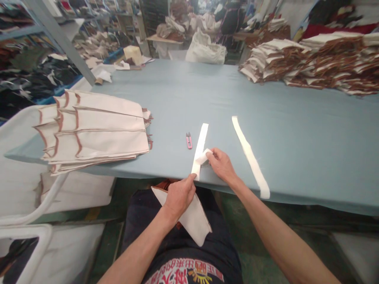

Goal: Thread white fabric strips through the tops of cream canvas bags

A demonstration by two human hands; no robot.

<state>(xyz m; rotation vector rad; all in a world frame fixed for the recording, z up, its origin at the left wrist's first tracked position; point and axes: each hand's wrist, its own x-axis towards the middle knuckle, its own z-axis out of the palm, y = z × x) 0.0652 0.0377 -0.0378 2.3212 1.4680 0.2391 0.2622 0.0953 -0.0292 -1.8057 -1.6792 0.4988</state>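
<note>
My left hand (pixel 180 197) is closed at the table's front edge, its thumb and fingertips on the lower end of a white strip (pixel 202 138) that lies lengthwise away from me. My right hand (pixel 221 163) pinches a short flap (pixel 204 157) of white material, which crosses over the strip. A cream fabric piece with a brown edge (pixel 195 221) rests over my lap below the left hand; whether that hand also grips it I cannot tell. Pink-handled thread snips (pixel 188 141) lie just left of the strip. Farther right is a longer cream strip (pixel 250 156), slightly bent.
Cream pieces with brown edging (pixel 109 120) are stacked on the table's left side. A large pile of brown and cream pieces (pixel 314 63) covers the far right. A white sack (pixel 204 49) stands beyond the blue-green table (pixel 183 86). A metal post (pixel 63 43) rises at left.
</note>
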